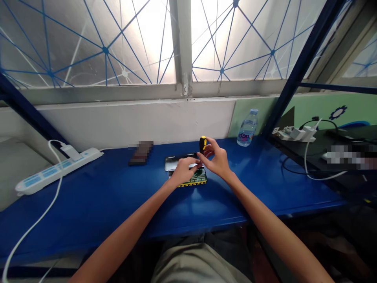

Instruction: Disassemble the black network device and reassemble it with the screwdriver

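Observation:
My right hand [217,158] is closed around a black and yellow screwdriver [203,144], whose handle stands upright beside the fingertips. My left hand [186,169] rests over an open case [191,183] with small parts in rows and a yellow-and-black front edge. Its thumb and fingers are pinched together near the right fingertips; what they hold, if anything, is too small to name. Behind the left hand lies the case's dark-edged lid [171,163] with a pale inner face.
On the blue table [123,204] lie a dark blurred object [141,153] and a white power strip [59,171] with a cable at the left. A water bottle [247,129] stands at the back right. Chargers and cables lie on a black surface [318,153] farther right.

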`<action>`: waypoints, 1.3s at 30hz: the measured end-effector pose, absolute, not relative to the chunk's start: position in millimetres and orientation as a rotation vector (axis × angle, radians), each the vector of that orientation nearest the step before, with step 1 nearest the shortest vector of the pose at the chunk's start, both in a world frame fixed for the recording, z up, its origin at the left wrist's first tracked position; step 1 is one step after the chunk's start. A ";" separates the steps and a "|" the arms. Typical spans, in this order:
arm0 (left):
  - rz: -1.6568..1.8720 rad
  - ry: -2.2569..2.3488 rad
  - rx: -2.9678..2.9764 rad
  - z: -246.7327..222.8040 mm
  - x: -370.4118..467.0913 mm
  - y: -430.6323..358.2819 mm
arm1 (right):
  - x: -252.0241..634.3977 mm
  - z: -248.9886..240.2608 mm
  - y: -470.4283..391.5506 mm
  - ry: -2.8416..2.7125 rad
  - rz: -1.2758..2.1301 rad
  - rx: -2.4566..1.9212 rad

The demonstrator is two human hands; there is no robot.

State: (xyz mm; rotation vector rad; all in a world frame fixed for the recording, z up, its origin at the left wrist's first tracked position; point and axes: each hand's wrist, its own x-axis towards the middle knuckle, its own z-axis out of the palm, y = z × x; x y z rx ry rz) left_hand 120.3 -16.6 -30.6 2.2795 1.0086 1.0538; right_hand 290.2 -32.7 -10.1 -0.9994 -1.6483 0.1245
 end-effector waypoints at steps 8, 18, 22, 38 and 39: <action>1.140 1.005 2.270 -32.1 122.8 -17.4 | 289.5 -11.5 -32.2 -1.704 0.048 -1.049; 1.106 1.002 2.284 -29.7 123.9 -19.0 | 289.8 -4.9 -37.6 -1.703 0.117 -0.983; 1.082 1.010 2.288 -28.5 123.2 -20.4 | 291.6 -4.7 -38.2 -1.720 0.123 -0.964; 1.089 1.096 2.280 -23.3 124.2 -26.8 | 291.1 -6.2 -36.7 -1.704 0.146 -1.001; 1.104 1.111 2.293 -23.0 124.2 -27.1 | 291.0 -6.2 -36.6 -1.707 0.134 -1.009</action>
